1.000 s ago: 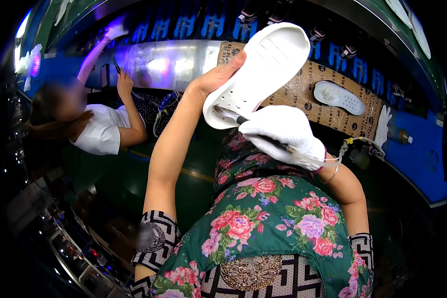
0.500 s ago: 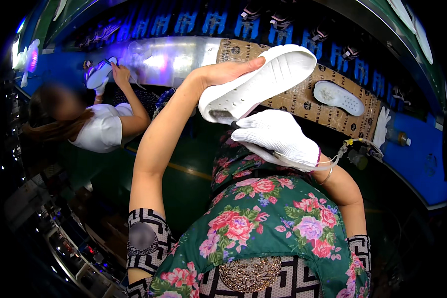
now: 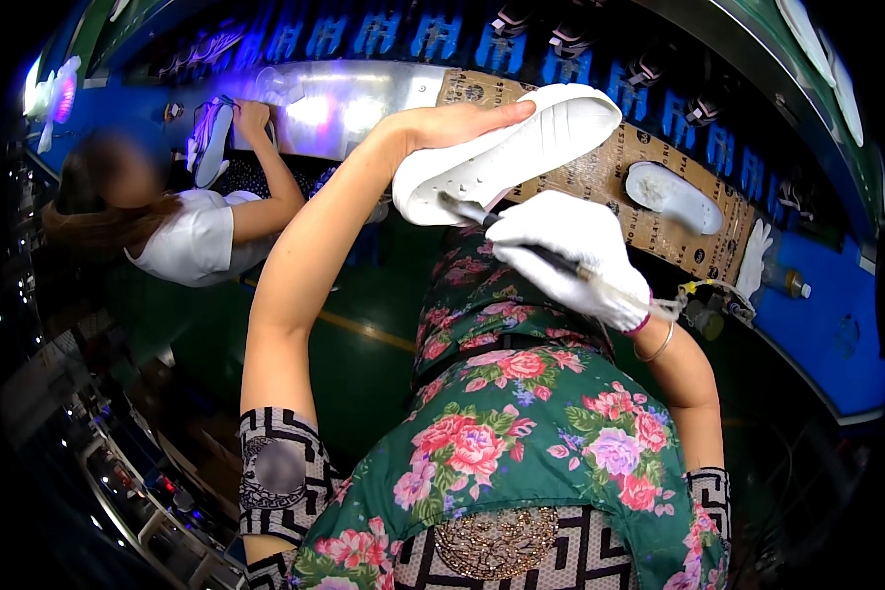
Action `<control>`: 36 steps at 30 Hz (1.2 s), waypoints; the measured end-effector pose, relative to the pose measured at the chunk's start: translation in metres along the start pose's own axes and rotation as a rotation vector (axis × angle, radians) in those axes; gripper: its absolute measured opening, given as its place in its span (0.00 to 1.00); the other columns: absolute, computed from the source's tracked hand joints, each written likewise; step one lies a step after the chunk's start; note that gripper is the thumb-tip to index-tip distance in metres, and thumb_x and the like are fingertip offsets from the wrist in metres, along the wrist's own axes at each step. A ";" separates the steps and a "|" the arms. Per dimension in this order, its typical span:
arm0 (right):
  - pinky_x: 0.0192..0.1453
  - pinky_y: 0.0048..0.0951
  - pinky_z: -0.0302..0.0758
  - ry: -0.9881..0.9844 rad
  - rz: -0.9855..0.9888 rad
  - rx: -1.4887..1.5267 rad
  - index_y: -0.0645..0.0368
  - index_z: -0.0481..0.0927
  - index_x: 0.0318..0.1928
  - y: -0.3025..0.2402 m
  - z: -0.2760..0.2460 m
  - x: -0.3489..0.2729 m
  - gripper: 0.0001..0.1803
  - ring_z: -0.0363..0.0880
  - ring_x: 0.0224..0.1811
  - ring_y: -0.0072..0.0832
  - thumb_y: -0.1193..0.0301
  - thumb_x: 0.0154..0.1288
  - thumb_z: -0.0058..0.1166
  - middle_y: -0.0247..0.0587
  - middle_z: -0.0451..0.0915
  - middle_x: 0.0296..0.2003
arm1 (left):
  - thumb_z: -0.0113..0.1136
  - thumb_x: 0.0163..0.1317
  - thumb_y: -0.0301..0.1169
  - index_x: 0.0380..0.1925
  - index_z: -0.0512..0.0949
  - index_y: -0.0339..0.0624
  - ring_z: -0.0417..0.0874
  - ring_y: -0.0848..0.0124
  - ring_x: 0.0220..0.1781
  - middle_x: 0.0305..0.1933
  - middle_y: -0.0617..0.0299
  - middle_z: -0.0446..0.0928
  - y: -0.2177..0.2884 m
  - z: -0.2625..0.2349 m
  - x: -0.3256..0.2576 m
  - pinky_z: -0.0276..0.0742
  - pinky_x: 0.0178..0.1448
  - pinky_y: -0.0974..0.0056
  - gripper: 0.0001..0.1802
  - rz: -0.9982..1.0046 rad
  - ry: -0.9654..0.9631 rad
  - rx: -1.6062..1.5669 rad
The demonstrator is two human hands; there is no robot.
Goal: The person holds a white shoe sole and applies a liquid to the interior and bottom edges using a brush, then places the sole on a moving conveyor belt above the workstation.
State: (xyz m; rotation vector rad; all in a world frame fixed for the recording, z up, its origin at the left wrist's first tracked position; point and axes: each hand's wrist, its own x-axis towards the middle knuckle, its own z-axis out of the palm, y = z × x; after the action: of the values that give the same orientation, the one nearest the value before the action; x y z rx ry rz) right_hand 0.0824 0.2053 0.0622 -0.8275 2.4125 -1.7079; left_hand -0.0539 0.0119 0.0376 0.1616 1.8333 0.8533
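A white shoe sole (image 3: 551,143) is tilted up in front of me, its hollow inner face with ridges and small holes toward me. My bare left hand (image 3: 462,124) grips its far-left side, the thumb lying along the rim. In a white knit glove, my right hand (image 3: 570,251) is closed round the dark handle of a brush (image 3: 474,210). The bristles touch the inside of the sole near its lower-left end. A thin cord runs from a band at my right wrist.
Brown printed cardboard (image 3: 600,187) covers the bench, with another white sole (image 3: 674,197) on it. A white glove (image 3: 754,258) and a bottle (image 3: 795,279) lie to the right. At the left a co-worker (image 3: 202,236) handles a shoe (image 3: 211,147). Blue holders (image 3: 433,39) carrying some shoes line the back.
The brush has come into view against the sole, as my right hand shifted slightly right. The sole moved slightly. The co-worker's shoe has turned more upright.
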 end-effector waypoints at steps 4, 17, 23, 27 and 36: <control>0.41 0.33 0.82 0.021 -0.066 -0.080 0.53 0.86 0.43 -0.006 0.002 -0.001 0.11 0.85 0.36 0.38 0.74 0.57 0.67 0.40 0.85 0.36 | 0.40 0.53 0.83 0.59 0.80 0.40 0.81 0.53 0.61 0.60 0.42 0.78 -0.006 -0.002 0.005 0.77 0.61 0.55 0.58 0.040 0.041 -0.058; 0.41 0.18 0.77 0.391 0.439 0.441 0.63 0.86 0.45 -0.009 -0.002 -0.008 0.10 0.81 0.35 0.16 0.79 0.62 0.66 0.34 0.85 0.38 | 0.43 0.74 0.62 0.68 0.70 0.42 0.80 0.71 0.58 0.63 0.56 0.77 -0.026 0.010 0.025 0.80 0.58 0.64 0.39 0.317 0.006 -0.677; 0.41 0.19 0.77 0.491 0.276 0.142 0.62 0.87 0.45 0.008 -0.014 0.006 0.10 0.82 0.37 0.17 0.79 0.61 0.66 0.34 0.85 0.39 | 0.30 0.72 0.67 0.74 0.61 0.47 0.79 0.65 0.63 0.66 0.56 0.75 -0.041 0.037 0.035 0.77 0.67 0.59 0.44 0.467 -0.238 -1.209; 0.45 0.21 0.79 0.436 0.275 0.000 0.62 0.87 0.43 0.011 -0.028 0.016 0.10 0.83 0.39 0.19 0.78 0.60 0.68 0.37 0.86 0.39 | 0.28 0.79 0.54 0.69 0.64 0.40 0.82 0.62 0.59 0.63 0.52 0.76 -0.038 0.075 0.037 0.82 0.62 0.54 0.34 0.644 0.011 -1.349; 0.48 0.27 0.78 0.234 0.136 -0.212 0.61 0.87 0.38 -0.001 -0.039 0.022 0.09 0.84 0.39 0.28 0.75 0.56 0.69 0.40 0.86 0.35 | 0.45 0.77 0.33 0.61 0.72 0.32 0.84 0.63 0.51 0.53 0.51 0.81 -0.059 0.118 0.033 0.82 0.59 0.59 0.19 0.482 0.155 -1.009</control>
State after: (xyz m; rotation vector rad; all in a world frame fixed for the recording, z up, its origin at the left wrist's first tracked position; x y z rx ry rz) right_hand 0.0505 0.2279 0.0831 -0.4909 2.7682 -1.6000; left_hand 0.0489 0.0409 -0.0461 -0.1204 1.3031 2.0665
